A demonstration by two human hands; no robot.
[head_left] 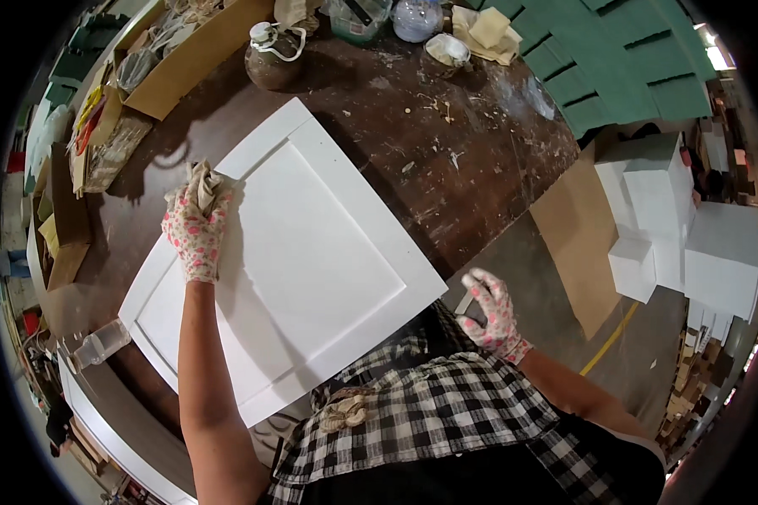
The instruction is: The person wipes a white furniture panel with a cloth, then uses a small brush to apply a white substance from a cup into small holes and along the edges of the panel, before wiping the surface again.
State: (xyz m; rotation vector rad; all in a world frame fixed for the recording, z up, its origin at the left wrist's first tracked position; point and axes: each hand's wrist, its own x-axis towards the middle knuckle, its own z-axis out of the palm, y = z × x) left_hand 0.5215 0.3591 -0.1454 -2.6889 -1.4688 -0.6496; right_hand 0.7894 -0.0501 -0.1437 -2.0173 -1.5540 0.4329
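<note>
**Rag (202, 183) at edge of white panel (316, 244)**

On my feed, the left hand (197, 236) has fingers clamped on it, panel to their right. The right hand's (495, 316) fingers curl; holding anything, I can't tell. Face looks evenly white; what's left, I can't judge.

Left hand (197, 234) stretched forward, clenched; right hand (499, 321) lower, half-curled.

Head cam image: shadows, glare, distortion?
Head view: shadow on the white panel, right of the left forearm; head view: bright glare at upper right, beside the green slotted piece; head view: fisheye bows the panel's upper-left edge, corners black.
</note>
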